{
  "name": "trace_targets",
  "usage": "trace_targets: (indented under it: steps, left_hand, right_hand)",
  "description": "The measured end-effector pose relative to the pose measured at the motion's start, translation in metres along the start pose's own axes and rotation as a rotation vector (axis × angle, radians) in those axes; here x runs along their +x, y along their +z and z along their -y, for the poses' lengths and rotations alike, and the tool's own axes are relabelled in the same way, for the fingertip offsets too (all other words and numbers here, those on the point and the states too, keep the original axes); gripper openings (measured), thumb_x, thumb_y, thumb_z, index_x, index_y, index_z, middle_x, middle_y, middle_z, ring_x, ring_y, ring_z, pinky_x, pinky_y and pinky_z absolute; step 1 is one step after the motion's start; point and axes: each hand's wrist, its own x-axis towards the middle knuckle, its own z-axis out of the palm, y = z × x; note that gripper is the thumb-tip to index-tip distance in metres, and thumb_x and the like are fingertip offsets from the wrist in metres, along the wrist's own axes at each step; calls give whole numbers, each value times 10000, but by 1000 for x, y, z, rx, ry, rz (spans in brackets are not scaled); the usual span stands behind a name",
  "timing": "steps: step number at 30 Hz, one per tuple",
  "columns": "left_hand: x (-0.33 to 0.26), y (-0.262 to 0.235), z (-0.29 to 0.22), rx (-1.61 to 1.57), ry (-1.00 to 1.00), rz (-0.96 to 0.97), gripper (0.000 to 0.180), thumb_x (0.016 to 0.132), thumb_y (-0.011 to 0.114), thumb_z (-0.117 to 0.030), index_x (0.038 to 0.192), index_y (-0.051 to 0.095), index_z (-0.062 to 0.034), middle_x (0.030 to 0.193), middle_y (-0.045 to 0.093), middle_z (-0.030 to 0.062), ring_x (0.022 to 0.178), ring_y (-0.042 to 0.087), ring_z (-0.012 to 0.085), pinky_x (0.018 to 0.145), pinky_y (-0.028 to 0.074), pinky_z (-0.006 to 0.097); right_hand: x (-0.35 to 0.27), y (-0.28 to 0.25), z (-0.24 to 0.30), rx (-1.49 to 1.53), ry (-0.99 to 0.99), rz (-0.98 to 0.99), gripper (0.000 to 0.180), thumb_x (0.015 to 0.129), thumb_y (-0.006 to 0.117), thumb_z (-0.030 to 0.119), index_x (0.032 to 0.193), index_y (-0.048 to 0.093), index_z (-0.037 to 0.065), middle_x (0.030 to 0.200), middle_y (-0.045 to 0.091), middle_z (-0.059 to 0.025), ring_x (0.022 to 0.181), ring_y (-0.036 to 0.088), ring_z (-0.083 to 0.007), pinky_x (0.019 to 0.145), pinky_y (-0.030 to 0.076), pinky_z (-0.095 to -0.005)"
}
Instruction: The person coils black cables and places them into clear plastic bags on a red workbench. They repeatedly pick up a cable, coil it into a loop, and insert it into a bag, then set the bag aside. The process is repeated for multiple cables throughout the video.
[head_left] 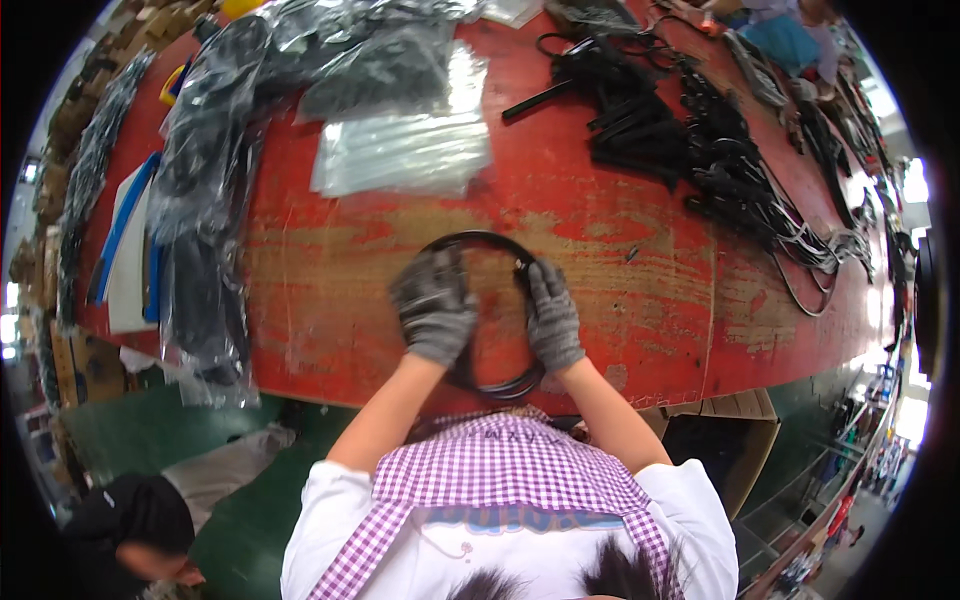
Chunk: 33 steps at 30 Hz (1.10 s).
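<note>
Cable coil [481, 237], black and roughly round, is right between our two grips on the worn red bench [620, 340], so that's what we've got in hand. Our right grip [553, 317], in a grey glove, is closed on the coil's right side, with the fingers lying over the strands. Our left grip [437, 308], same kind of glove, is on the left side of the coil, but it's pretty blurred, so honestly we can't tell how tightly those fingers are wrapped. Beyond the left grip, a bit ahead of it, we've got a stack of flat clear plastic bags [405, 158], and well off to its left there's a long row of bagged dark items [205, 200] with a white-and-blue piece [130, 265] just past that. Ahead and to the right of our right grip sits a pile of black parts [630, 105], with a big tangle of black cables [730, 155] farther right. Nearer to us than the right grip, past the bench's edge, is an open cardboard box [762, 425]. Way back left of both grips, we see a person in a dark cap [140, 510].
</note>
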Motion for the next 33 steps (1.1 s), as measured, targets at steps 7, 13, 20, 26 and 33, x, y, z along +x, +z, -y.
trace_targets:
  steps: [7,13,20,26,33]
  left_hand:
    - [-32,-28,30,-118,-90,30,712,658,688,-428,1230,458,-74,1290,360,246,1185,349,403,995,288,462]
    - [-30,-23,29,-136,-56,-16,670,651,710,-369,1205,483,-70,1267,389,235,1171,369,384,988,289,478]
    - [-26,-27,29,-142,-69,3,672,640,709,-373,1210,484,-96,1245,414,223,1156,386,375,981,302,473]
    - [-30,-26,38,-185,-102,7,686,646,696,-405,1229,465,-128,1254,395,226,1155,375,384,970,311,473]
    - [-30,-24,45,-230,-52,38,671,651,697,-409,1215,489,-111,1268,384,232,1175,360,380,987,286,467]
  right_hand:
    - [7,-51,9,60,146,261,409,803,552,127,1186,467,15,1061,563,-169,1009,526,-315,884,417,-415]
    - [161,-110,-133,-531,216,-270,141,808,475,83,876,595,111,961,571,-98,902,547,-268,697,478,-358]
    - [234,-133,-181,-923,-187,260,187,758,494,122,912,598,140,909,575,-81,884,562,-259,729,482,-364]
    - [159,-186,-45,-23,-141,-405,165,826,552,193,914,601,62,872,622,-115,823,613,-268,672,479,-320]
    - [26,-115,70,534,-41,622,47,792,569,129,823,590,101,806,608,-76,708,606,-214,558,497,-325]
